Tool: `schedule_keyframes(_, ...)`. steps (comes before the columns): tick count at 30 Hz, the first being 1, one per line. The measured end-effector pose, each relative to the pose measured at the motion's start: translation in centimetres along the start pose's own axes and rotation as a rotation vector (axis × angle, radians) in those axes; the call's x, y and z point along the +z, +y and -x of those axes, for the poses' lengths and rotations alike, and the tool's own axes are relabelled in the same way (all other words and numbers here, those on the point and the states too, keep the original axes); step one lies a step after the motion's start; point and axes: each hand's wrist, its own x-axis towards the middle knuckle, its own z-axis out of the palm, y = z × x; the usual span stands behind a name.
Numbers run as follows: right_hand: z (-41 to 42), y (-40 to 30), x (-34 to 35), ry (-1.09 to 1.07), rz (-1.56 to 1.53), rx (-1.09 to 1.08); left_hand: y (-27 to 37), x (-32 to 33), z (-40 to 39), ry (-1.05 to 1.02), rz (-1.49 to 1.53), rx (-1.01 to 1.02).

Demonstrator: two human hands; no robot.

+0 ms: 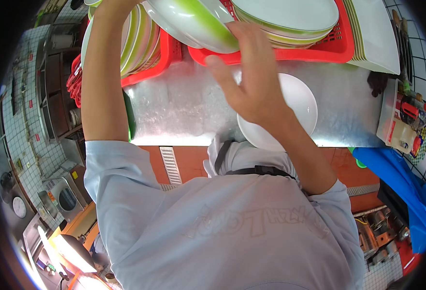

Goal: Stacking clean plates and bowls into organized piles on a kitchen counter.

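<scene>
A white dish with a bright green band (194, 27) is tilted over the red plastic baskets at the top. My right hand (254, 74) reaches to its right end, fingers against the rim. The right thumb is spread below the dish, in front of the basket edge; whether the hand grips the dish is unclear. Under my right wrist, a plain white round plate (301, 105) rests at the front edge of the steel counter (184, 101). My left forearm stretches up past the left basket, and the hand is beyond the top edge of the picture.
Green-banded dishes (140, 43) stand on edge in the left red basket (167, 54). Oval dishes (289, 14) lie stacked in the right red basket (314, 54). Rectangular white plates (376, 40) are beside it. A clear bin of packets (403, 119) and a blue sheet (390, 177) are at right.
</scene>
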Motion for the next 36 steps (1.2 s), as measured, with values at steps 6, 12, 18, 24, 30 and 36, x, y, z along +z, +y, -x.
schedule_keyframes(6,1.0,1.3,1.9,-0.032,-0.356,0.324,0.1,0.9,-1.1,-0.038,0.003,0.055)
schedule_keyframes(12,1.8,3.3,1.8,-0.081,-0.409,0.420,2.6,2.7,-2.5,-0.141,-0.145,-0.018)
schedule_keyframes(18,1.9,4.7,2.4,-0.186,-0.472,0.439,0.7,4.4,-2.3,-0.183,-0.134,0.043)
schedule_keyframes(24,1.4,5.7,2.1,-0.393,-0.337,0.577,-1.1,7.6,-2.3,-0.155,-0.098,0.213)
schedule_keyframes(30,1.4,5.8,2.6,-0.469,-0.121,0.566,-2.2,9.0,-2.0,-0.115,-0.083,0.248)
schedule_keyframes(36,1.4,6.1,2.9,-0.508,-0.008,0.535,-2.6,9.7,-1.8,-0.102,-0.075,0.267)
